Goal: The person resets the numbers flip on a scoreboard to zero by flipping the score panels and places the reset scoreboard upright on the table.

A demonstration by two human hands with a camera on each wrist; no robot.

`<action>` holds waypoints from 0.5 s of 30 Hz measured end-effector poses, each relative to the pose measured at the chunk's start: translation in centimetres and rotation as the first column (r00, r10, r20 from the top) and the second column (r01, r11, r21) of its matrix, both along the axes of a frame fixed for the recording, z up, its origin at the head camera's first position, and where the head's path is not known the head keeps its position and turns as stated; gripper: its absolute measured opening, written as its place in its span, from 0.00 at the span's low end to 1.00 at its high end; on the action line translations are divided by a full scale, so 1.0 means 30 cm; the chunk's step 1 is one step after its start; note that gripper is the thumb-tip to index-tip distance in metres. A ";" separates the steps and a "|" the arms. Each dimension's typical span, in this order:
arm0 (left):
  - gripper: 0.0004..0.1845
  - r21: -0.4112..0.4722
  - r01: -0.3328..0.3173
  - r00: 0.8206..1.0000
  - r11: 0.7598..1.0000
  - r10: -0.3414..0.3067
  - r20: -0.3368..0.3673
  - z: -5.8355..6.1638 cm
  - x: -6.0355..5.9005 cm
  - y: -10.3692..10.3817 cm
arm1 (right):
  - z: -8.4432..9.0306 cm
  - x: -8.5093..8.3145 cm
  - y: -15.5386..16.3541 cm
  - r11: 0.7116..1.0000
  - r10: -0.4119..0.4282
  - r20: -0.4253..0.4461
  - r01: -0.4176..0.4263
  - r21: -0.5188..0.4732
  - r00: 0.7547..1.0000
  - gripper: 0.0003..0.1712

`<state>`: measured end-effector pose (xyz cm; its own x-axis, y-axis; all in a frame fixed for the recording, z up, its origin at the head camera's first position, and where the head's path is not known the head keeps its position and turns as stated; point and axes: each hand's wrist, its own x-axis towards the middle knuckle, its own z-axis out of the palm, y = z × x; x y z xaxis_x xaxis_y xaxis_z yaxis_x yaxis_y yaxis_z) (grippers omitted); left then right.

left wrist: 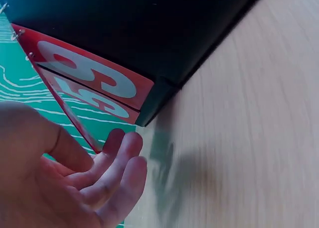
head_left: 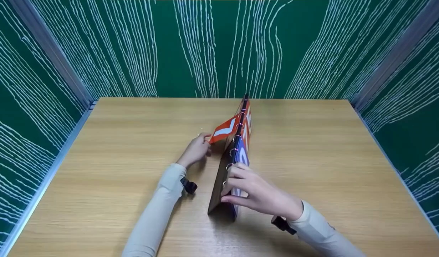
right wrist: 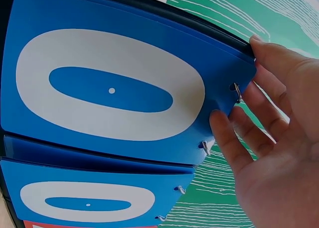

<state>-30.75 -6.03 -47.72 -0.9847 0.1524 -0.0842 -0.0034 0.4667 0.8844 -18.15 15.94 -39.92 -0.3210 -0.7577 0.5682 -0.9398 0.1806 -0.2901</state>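
A black, tent-shaped flip-scoreboard stand with stiff-looking panels point(head_left: 219, 192) stands upright on the pale, wood-grained table point(head_left: 116, 171), its long top ridge running away from the person. At the left flank of the stand, toward its far half, the left hand point(head_left: 199, 148) pinches between thumb and fingers the free corner of a glossy red card with a white figure point(head_left: 224, 130), which slants out from the ridge, hung there by small silvery metal rings point(right wrist: 237, 92). At the near end of the stand, the right hand point(head_left: 255, 191) holds the ridge with bent fingers, one fingertip resting on a glossy blue card with a large white zero point(right wrist: 112, 88) on the right face. The red card is probably light, thin and springy, a little slippery, with its ring holes the likeliest place to tear; its free edge, away from the rings, seems the best hold, letting it swing about the ridge. The stand itself looks light enough to slide or tip if a card is tugged, so a steadying grip on its ridge suits it.
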 end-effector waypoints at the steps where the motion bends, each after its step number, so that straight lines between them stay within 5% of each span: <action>1: 0.23 -0.001 -0.017 1.000 1.000 0.017 0.006 0.003 0.000 0.000 | -0.001 -0.001 0.000 1.000 0.001 0.000 -0.001 -0.001 1.000 0.06; 8: 0.24 -0.111 -0.079 0.996 0.991 0.074 -0.052 0.020 -0.004 0.007 | -0.002 -0.003 -0.005 0.999 0.025 -0.014 -0.025 -0.031 1.000 0.07; 15: 0.23 -0.071 -0.084 0.993 0.994 0.078 -0.090 0.013 -0.002 0.011 | -0.003 -0.002 -0.001 1.000 0.005 0.027 -0.004 -0.008 1.000 0.06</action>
<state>-30.82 -5.70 -47.33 -0.9976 0.0685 -0.0058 0.0317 0.5327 0.8457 -18.22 15.92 -40.02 -0.3331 -0.7547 0.5653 -0.9323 0.1740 -0.3170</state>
